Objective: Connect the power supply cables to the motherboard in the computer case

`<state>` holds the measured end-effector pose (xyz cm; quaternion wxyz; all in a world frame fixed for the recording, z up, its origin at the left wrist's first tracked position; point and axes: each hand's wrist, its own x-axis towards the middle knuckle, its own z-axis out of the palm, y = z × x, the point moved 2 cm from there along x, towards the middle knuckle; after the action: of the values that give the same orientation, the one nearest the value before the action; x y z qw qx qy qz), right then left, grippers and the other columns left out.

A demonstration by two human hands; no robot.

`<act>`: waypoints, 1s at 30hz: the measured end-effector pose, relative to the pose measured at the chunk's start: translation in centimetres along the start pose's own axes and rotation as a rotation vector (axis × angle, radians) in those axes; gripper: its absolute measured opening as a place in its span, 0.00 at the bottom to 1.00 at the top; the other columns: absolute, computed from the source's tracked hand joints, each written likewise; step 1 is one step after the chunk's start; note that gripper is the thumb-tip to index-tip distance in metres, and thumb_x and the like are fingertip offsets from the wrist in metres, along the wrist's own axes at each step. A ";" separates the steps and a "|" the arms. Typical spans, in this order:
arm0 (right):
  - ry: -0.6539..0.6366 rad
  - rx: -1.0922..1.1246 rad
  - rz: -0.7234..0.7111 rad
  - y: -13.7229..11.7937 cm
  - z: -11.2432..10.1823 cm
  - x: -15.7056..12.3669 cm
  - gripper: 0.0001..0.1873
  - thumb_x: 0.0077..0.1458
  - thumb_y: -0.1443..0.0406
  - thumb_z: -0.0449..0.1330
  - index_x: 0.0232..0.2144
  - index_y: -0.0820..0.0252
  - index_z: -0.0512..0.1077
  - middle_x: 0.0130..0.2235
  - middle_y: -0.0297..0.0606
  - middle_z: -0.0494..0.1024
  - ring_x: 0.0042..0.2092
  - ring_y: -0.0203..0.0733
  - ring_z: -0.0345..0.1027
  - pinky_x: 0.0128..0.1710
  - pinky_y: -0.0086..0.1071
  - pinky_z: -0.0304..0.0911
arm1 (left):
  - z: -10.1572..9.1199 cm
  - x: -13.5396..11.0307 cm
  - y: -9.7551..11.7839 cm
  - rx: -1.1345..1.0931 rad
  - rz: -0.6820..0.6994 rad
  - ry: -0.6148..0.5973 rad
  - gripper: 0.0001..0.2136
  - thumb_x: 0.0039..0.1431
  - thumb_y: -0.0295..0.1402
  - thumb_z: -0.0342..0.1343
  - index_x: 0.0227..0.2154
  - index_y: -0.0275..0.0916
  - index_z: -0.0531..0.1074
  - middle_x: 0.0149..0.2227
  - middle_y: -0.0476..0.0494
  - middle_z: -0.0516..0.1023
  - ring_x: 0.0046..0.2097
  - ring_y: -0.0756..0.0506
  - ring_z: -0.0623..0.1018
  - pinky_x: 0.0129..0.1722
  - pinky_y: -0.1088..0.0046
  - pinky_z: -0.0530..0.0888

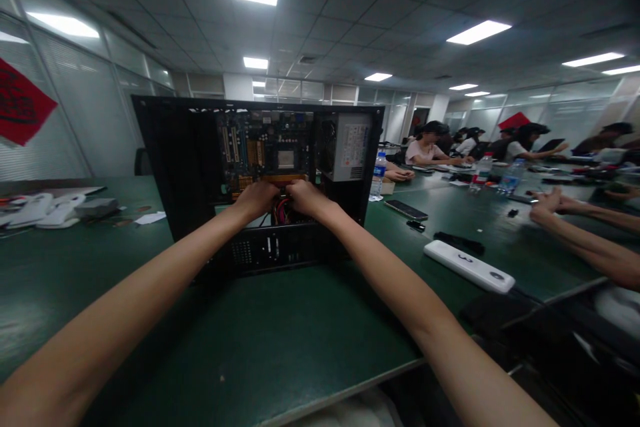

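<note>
The head camera looks forward over the hands (259, 199).

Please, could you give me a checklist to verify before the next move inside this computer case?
1. Computer case standing upright on the table: ok.
2. Left hand and right hand both inside the case: ok.
3. Coloured cables well away from the hands: not ok, bunched close by the fingers.
4. What the fingertips hold: cannot tell, hidden.
5. White power strip apart from the case: ok.
</note>
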<state>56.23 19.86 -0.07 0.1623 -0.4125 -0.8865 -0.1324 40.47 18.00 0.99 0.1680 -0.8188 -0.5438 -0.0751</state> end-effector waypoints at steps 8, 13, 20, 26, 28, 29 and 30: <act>0.049 -0.083 0.016 0.1 -0.7 -0.3 0.13 0.67 0.67 0.57 0.51 0.65 0.77 0.58 0.54 0.76 0.57 0.55 0.74 0.52 0.40 0.71 | -0.4 0.0 0.5 0.066 -0.056 -0.031 0.16 0.69 0.29 0.49 0.48 0.35 0.82 0.50 0.26 0.83 0.52 0.32 0.83 0.51 0.60 0.78; 0.061 -0.093 -0.036 -0.3 -0.8 -0.5 0.14 0.69 0.69 0.54 0.51 0.64 0.76 0.58 0.51 0.75 0.56 0.53 0.75 0.53 0.39 0.70 | 0.0 0.4 0.4 0.062 -0.063 -0.024 0.17 0.70 0.30 0.48 0.50 0.33 0.81 0.51 0.26 0.83 0.54 0.32 0.82 0.52 0.60 0.77; 0.036 -0.010 -0.079 0.0 0.2 0.0 0.15 0.67 0.75 0.53 0.51 0.68 0.76 0.56 0.52 0.76 0.57 0.49 0.73 0.56 0.36 0.67 | 0.2 0.5 0.3 0.060 -0.060 -0.010 0.18 0.71 0.31 0.47 0.52 0.32 0.81 0.51 0.24 0.82 0.54 0.30 0.82 0.52 0.57 0.78; 0.025 -0.032 -0.040 0.1 0.3 0.2 0.16 0.68 0.72 0.54 0.55 0.69 0.73 0.58 0.54 0.75 0.60 0.51 0.71 0.59 0.38 0.66 | -0.4 0.3 0.7 0.083 -0.051 -0.027 0.17 0.70 0.29 0.48 0.49 0.31 0.82 0.50 0.23 0.83 0.55 0.30 0.82 0.53 0.56 0.78; 0.012 -0.079 -0.002 -0.1 0.0 0.0 0.16 0.70 0.70 0.53 0.55 0.69 0.74 0.58 0.55 0.75 0.58 0.53 0.73 0.56 0.39 0.68 | -0.5 0.2 0.7 0.089 -0.051 -0.026 0.17 0.69 0.29 0.48 0.49 0.31 0.82 0.50 0.22 0.82 0.54 0.30 0.82 0.52 0.56 0.78; 0.005 -0.105 0.014 -0.3 -0.1 -0.1 0.16 0.70 0.69 0.53 0.54 0.69 0.74 0.57 0.56 0.76 0.57 0.54 0.74 0.55 0.39 0.70 | -0.6 0.1 0.8 0.091 -0.051 -0.024 0.17 0.69 0.28 0.48 0.49 0.31 0.82 0.51 0.22 0.82 0.54 0.30 0.82 0.52 0.56 0.78; 0.000 -0.128 0.023 -0.4 -0.1 -0.1 0.16 0.71 0.68 0.52 0.54 0.69 0.74 0.57 0.56 0.76 0.56 0.55 0.75 0.53 0.39 0.70 | -0.6 0.1 0.7 0.092 -0.050 -0.022 0.17 0.69 0.28 0.48 0.49 0.32 0.82 0.51 0.23 0.82 0.54 0.30 0.82 0.52 0.56 0.78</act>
<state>56.04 19.50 -0.04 0.1370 -0.4321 -0.8716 -0.1867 41.23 17.61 1.45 0.1973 -0.7972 -0.5688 -0.0452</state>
